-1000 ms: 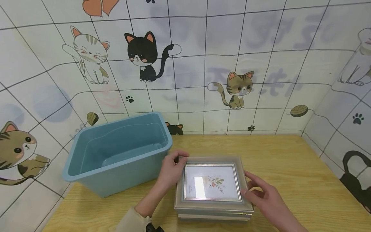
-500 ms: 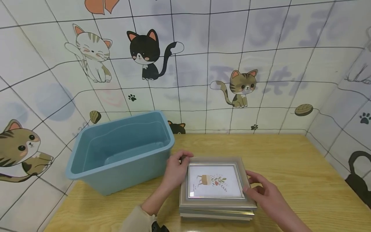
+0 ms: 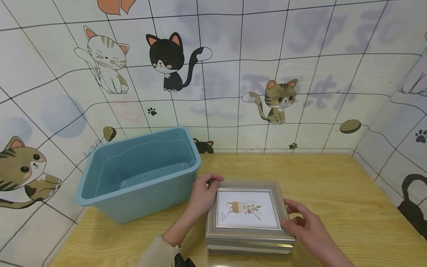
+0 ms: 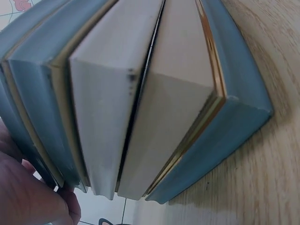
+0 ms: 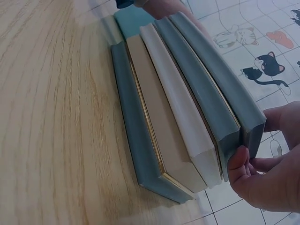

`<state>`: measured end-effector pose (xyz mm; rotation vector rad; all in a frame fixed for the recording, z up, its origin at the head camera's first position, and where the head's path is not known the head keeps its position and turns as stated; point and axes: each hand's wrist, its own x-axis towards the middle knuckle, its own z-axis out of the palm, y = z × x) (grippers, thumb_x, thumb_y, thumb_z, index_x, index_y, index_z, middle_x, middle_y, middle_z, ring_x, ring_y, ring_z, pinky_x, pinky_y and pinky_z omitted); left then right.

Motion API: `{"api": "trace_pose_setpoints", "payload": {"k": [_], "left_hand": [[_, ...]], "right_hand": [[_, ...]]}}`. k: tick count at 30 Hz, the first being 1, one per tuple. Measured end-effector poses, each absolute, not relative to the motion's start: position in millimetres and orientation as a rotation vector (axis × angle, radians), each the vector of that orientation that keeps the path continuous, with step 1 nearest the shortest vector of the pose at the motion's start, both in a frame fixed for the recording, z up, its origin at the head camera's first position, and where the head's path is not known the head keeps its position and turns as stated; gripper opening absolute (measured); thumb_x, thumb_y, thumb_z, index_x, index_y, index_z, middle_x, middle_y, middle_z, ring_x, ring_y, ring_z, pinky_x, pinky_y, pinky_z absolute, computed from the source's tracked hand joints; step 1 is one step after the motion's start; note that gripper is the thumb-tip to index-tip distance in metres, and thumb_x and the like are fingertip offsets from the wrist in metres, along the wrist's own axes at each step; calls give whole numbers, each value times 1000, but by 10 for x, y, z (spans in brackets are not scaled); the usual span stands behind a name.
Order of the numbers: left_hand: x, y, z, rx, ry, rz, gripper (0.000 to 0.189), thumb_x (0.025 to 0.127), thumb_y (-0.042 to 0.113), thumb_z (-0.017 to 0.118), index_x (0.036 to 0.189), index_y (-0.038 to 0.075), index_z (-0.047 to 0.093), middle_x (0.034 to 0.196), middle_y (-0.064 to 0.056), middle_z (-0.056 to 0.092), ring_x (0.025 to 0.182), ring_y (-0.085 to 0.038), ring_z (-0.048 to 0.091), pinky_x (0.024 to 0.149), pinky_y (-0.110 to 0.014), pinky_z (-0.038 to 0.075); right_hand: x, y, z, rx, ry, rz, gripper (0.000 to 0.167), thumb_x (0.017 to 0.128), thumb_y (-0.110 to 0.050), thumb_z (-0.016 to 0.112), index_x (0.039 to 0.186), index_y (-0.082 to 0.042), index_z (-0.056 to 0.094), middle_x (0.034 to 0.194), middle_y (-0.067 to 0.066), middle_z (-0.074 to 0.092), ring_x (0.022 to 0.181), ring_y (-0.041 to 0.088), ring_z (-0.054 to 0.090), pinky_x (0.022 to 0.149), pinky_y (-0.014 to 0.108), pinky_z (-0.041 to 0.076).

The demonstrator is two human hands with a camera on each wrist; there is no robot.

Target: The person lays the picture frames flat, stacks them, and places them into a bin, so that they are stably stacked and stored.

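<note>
A blue bin [image 3: 143, 202] stands on the wooden table [image 3: 337, 193], to the left of a stack of picture frames [image 5: 171, 103]. Its right wall is just beside the left hand [image 3: 202, 193], so on this side the room is narrow, and the left forearm lies between the bin and the stack. Behind the table rises a wall sheet [image 3: 220, 33] with printed cats and lines.

The stack lies near the front of the table; the wrist views show five frames, one upon another. On the top frame [image 3: 247, 209] the left hand pinches the far left corner, with the thumb beside the edge. The right hand [image 3: 305, 224] pinches the right side of the same frame, its thumb near the front corner and its fingers bent at the edge.

The pictures of the lower frames are covered, and only their edges can be seen, some blue-grey and some pale. The left wrist view shows only a part of the left hand, and where each fingertip presses is hard to make out. The beige sleeve [image 3: 158, 253] and a black thing [image 3: 181, 261] at the left wrist are cut by the lower border.

To the right of the right hand, a wide strip of wood reaches to the side sheet; behind the stack, more wood shows up to the back edge.
</note>
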<state>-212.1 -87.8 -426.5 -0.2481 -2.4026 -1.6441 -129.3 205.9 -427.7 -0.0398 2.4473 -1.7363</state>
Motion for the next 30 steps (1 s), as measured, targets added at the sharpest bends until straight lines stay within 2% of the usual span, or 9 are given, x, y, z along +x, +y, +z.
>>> {"api": "trace_pose_setpoints", "payload": {"k": [6,9,11,14,17,18,24,30], "left_hand": [[-2095,-888,-4260,-272,-2381,-1619,19,97,-3,59,102,6,74,99,-3,72,95,-19,60,85,-35,48],[-2035,-891,-4223,-344,-2366,-1531,20,96,-2,61,108,5,75,107,-4,73,105,-21,62,93,-43,49],[-1970,-892,-4169,-417,-2354,-1442,21,96,0,62,112,6,74,111,-4,72,108,-22,61,98,-50,46],[-1862,-889,-4061,-521,-2337,-1284,24,95,2,65,115,9,74,113,-2,70,111,-22,59,97,-57,37],[-1741,-905,-3914,-602,-2313,-1166,25,94,4,68,116,12,74,113,-1,69,111,-21,56,92,-57,31],[-1706,-922,-3862,-629,-2303,-1149,26,94,4,69,117,12,74,114,-1,69,111,-21,57,91,-56,32],[-1541,-1175,-3568,-705,-2299,-1093,33,96,8,69,129,10,67,125,-2,67,123,-24,56,102,-58,39],[-1438,-1587,-3370,-622,-2368,-1030,37,100,11,66,137,9,62,134,-4,63,130,-26,53,105,-58,38]], "right_hand": [[-1277,2041,-4307,-95,2540,-1741,57,95,-5,71,146,4,48,123,17,56,75,15,61,63,29,51],[-1299,2079,-4282,-115,2617,-1689,54,95,-7,71,144,2,51,124,17,56,71,14,59,58,29,49],[-1326,2118,-4231,-137,2689,-1624,52,97,-9,71,144,1,51,126,18,57,73,13,59,57,30,49],[-1387,2170,-4115,-219,2832,-1507,52,98,-12,70,145,-2,51,129,18,57,78,10,59,60,29,50],[-1488,2183,-3967,-374,2967,-1435,50,98,-10,70,144,-3,53,128,18,59,84,6,60,65,28,52],[-1527,2178,-3917,-430,2993,-1430,49,98,-9,70,144,-3,53,128,18,60,85,5,60,67,27,52],[-1748,2041,-3672,-777,2858,-1599,48,98,1,65,145,-5,55,130,16,59,93,7,62,72,25,54],[-1954,1790,-3564,-1036,2685,-1551,49,99,2,64,146,-7,54,140,15,56,103,17,67,81,31,57]]}}
